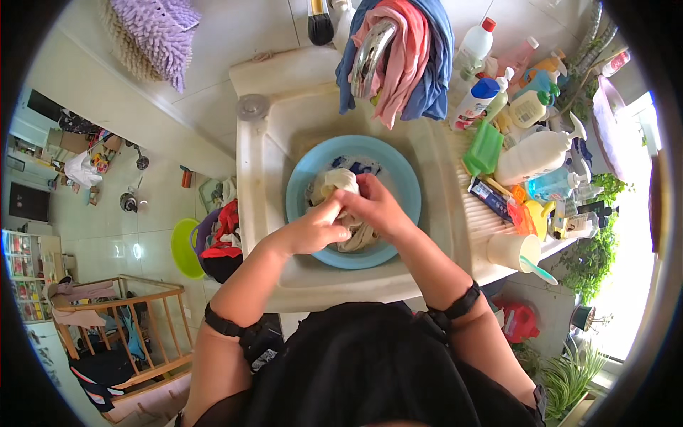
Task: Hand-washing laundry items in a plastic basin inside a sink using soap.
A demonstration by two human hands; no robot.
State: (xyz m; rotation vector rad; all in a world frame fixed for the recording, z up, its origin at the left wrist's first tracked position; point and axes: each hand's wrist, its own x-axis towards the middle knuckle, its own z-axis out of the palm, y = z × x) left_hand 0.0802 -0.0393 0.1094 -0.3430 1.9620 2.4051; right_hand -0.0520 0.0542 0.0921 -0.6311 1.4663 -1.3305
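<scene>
Over a light blue basin [407,186], my two hands meet on a wet cream cloth [337,181]. My left hand [314,226] is closed on the cloth from the left, thumb pointing right. Against it, my right hand [377,206] is closed on the same cloth, fingers bent over it. Part of the cloth bunches up above the hands, and a lower part hangs into the basin. Dark blue and white fabric [357,165] lies in the basin behind the cloth. The basin sits in a worn, off-white sink [274,160].
Pink and blue garments [420,60] hang over the faucet [373,57]. Crowding the right ledge are several bottles [526,158], a green brush [483,148], a toothpaste tube [489,198] and a cream cup [509,250]. Left of the sink, a purple tub [202,238] holds red and black clothes.
</scene>
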